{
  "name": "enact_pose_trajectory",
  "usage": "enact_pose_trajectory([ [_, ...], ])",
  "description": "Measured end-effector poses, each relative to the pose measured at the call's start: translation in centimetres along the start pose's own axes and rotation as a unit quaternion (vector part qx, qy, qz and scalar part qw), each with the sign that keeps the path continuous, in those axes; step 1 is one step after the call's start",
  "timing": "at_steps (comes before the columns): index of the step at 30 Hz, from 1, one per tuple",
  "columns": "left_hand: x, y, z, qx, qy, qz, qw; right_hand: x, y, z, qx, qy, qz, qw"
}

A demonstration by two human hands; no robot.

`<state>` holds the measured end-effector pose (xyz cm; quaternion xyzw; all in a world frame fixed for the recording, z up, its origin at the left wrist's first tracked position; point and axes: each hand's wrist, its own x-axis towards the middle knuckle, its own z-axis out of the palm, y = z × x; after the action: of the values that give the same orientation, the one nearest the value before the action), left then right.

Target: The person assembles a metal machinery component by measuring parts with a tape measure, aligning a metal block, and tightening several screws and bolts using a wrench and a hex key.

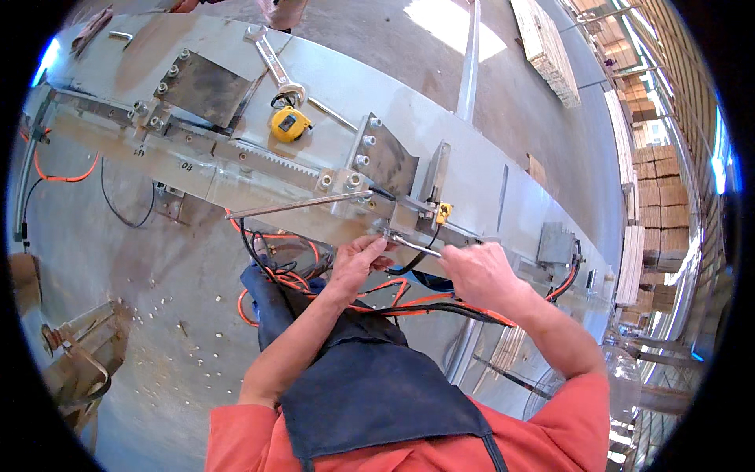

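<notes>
We see bright daylight, a washed-out patch point(436, 25) on the floor point(543, 134) and blue-white glare point(720, 153) at both sides; wood stacks point(659, 185) bend near the black rim, and the left hand point(355, 266) looks slightly soft.

Grey concrete floor point(503, 110) runs out beyond my grip, with a blown-out patch of light point(452, 27) well ahead and a long stack of pale boards point(543, 47) ahead-right. Far right of my grip: more stacked timber point(659, 189), then a ribbed wall or roof point(686, 71), can't tell which, with glaring bluish-white light point(720, 153) past it. Left of my grip and nearer me, small pale scraps point(217, 355) litter the floor.
</notes>
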<state>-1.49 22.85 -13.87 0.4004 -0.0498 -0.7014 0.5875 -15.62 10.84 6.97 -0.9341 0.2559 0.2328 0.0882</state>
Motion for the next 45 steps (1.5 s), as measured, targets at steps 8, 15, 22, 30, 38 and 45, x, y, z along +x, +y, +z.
enact_pose_trajectory([
  [8,0.4,-0.1,0.0,0.012,-0.007,0.021,1.000,6.6,-3.2,-5.7,-0.112,-0.126,-0.057,0.984],
  [15,0.1,-0.1,-0.1,-0.004,-0.001,0.007,1.000,9.3,-4.6,-5.4,-0.112,-0.143,-0.077,0.980],
  [22,0.1,0.1,0.3,-0.001,-0.010,0.021,1.000,1.6,1.5,4.5,0.043,0.104,-0.034,0.993],
  [30,0.2,0.2,0.4,0.002,-0.005,0.012,1.000,1.8,-0.4,-1.8,-0.063,-0.051,0.015,0.997],
  [38,0.0,-0.1,0.3,0.004,-0.005,0.022,1.000,4.9,-2.6,-3.9,-0.085,-0.064,-0.045,0.993],
  [45,0.2,0.0,-0.1,0.026,0.004,0.010,1.000,10.3,-7.2,-7.3,-0.127,-0.172,-0.095,0.972],
])
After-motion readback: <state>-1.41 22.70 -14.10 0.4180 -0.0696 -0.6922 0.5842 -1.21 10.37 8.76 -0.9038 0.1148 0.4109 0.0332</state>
